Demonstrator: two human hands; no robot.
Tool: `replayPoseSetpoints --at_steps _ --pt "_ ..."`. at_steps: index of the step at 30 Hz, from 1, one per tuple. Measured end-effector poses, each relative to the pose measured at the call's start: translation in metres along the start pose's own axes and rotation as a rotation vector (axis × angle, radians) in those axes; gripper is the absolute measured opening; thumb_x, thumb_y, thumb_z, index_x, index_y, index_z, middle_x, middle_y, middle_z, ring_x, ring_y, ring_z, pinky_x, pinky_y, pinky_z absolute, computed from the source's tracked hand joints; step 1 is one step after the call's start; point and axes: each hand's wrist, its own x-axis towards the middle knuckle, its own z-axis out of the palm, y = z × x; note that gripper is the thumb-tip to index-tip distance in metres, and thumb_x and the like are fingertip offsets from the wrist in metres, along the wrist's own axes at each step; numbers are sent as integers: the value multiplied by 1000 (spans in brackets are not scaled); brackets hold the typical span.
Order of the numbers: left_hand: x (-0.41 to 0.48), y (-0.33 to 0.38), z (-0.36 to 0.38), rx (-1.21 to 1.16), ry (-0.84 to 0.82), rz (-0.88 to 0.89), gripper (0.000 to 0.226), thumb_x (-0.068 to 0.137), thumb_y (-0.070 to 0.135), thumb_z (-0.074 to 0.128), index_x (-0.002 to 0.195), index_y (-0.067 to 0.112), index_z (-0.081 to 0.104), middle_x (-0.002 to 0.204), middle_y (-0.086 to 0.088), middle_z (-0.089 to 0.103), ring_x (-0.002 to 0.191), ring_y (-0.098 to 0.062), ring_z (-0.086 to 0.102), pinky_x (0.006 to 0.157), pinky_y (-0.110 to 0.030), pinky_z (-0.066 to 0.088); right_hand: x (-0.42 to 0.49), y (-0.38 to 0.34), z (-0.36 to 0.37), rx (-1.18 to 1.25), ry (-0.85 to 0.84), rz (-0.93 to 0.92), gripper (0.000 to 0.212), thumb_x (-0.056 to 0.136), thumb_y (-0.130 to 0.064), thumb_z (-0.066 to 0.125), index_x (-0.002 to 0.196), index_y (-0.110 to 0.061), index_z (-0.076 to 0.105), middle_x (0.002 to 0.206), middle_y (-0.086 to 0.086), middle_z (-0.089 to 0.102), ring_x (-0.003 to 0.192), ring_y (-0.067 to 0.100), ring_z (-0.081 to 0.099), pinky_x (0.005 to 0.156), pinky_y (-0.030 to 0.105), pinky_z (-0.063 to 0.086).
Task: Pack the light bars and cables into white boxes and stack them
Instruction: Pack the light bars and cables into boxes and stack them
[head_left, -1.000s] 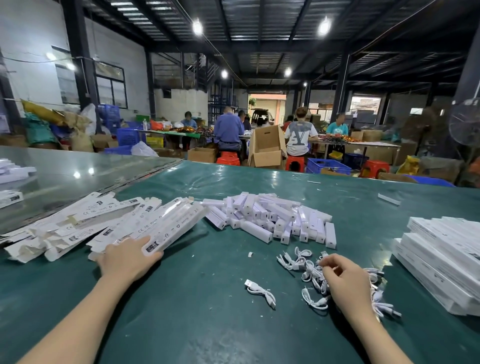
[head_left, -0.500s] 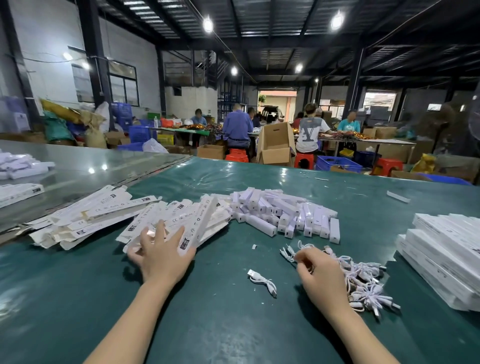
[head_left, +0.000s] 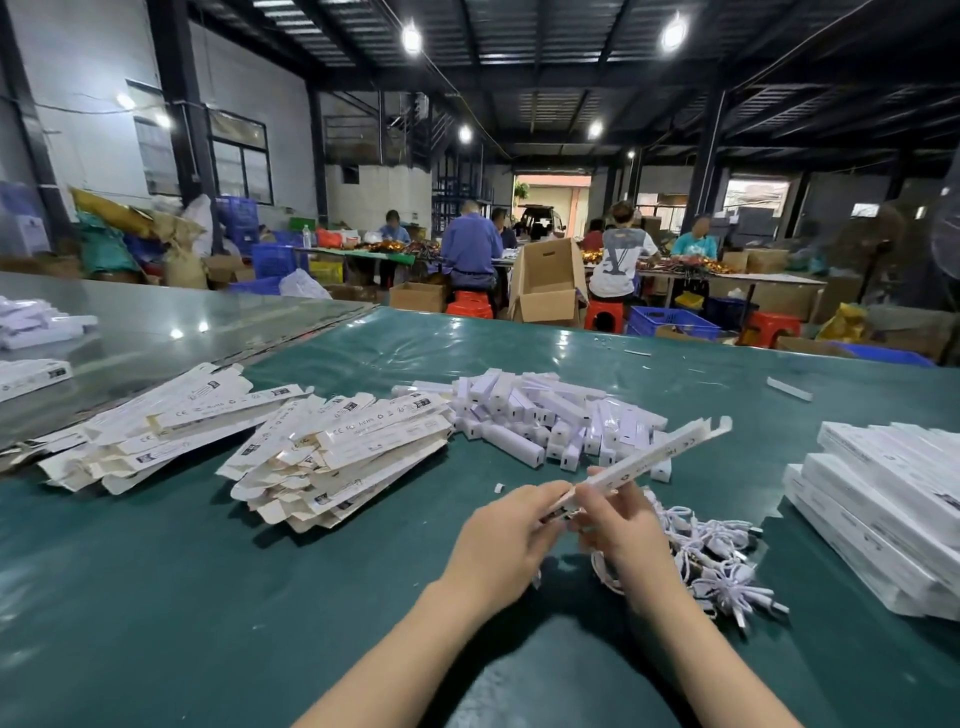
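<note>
White box (head_left: 660, 457), flat, now up off the pile of flat boxes (head_left: 343, 457) and over the green table (head_left: 208, 597) near the cables (head_left: 717, 551), left hand (head_left: 498, 535) and right hand (head_left: 623, 525) both pinching its near end, so ready for opening.

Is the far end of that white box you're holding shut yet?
Open: on the white box the far flap sticks out untucked; the left hand and right hand hold its near end.
</note>
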Motion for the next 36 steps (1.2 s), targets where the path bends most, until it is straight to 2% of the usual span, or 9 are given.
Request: replayPoseSetpoints --at_steps 3,5,7,11,19,24,29,34,36 --pt "4 -3 6 -121 -77 -103 43 90 10 54 130 26 53 122 4 62 108 -15 57 97 -28 42 2 1 -2 129 -42 38 7 86 2 57 89 -2 53 71 8 65 59 15 65 53 29 56" --pt "8 -5 -1 -403 -105 -246 40 82 4 60 117 22 61 111 0 66 95 -12 63 88 -25 48 2 3 1 171 -58 50 5 87 5 53 89 1 53 74 12 66 65 18 68 57 30 58" --pt "9 -11 -10 -667 -56 -383 36 77 -1 66 105 21 63 102 -5 66 77 -10 63 74 -20 51 3 5 3 220 -46 57 7 89 4 50 91 0 55 78 12 69 70 19 70 63 29 59" --pt "4 -21 -19 -1016 127 -522 23 83 -11 60 93 9 63 91 -11 66 70 -15 65 68 -23 56 5 6 -1 414 -37 99 10 89 5 46 91 -3 52 73 9 71 68 20 69 68 35 59" --pt "4 -12 -11 -908 202 -506 20 83 -7 62 86 12 63 79 -4 68 64 -14 62 60 -22 54 5 11 -10 538 -58 174 15 76 4 56 87 -7 54 74 11 72 68 24 71 54 33 57" --pt "4 -3 -11 -945 120 -469 34 54 -2 65 86 11 62 80 -2 68 69 -14 61 67 -24 51 5 11 -10 478 -59 168 23 64 -10 63 86 -5 58 71 7 72 64 19 70 53 28 57" --pt "5 -2 -11 -1031 200 -621 27 79 -18 58 87 8 56 89 -7 63 71 -16 61 58 -18 54 4 11 -6 470 17 143 28 58 -19 68 82 -8 58 62 5 69 52 17 65 47 24 54" --pt "4 -2 -5 -1114 224 -674 21 86 -10 53 90 10 50 73 2 70 63 -2 65 55 -15 51 3 15 -6 468 -31 122 26 70 -11 61 96 -5 60 71 6 72 61 19 69 51 26 55" --pt "4 1 -3 -1087 284 -658 22 84 -13 52 91 8 53 75 -1 71 68 -7 67 58 -16 53 2 15 -7 447 -45 115 40 66 -10 63 104 0 57 83 12 71 70 21 70 55 28 56"
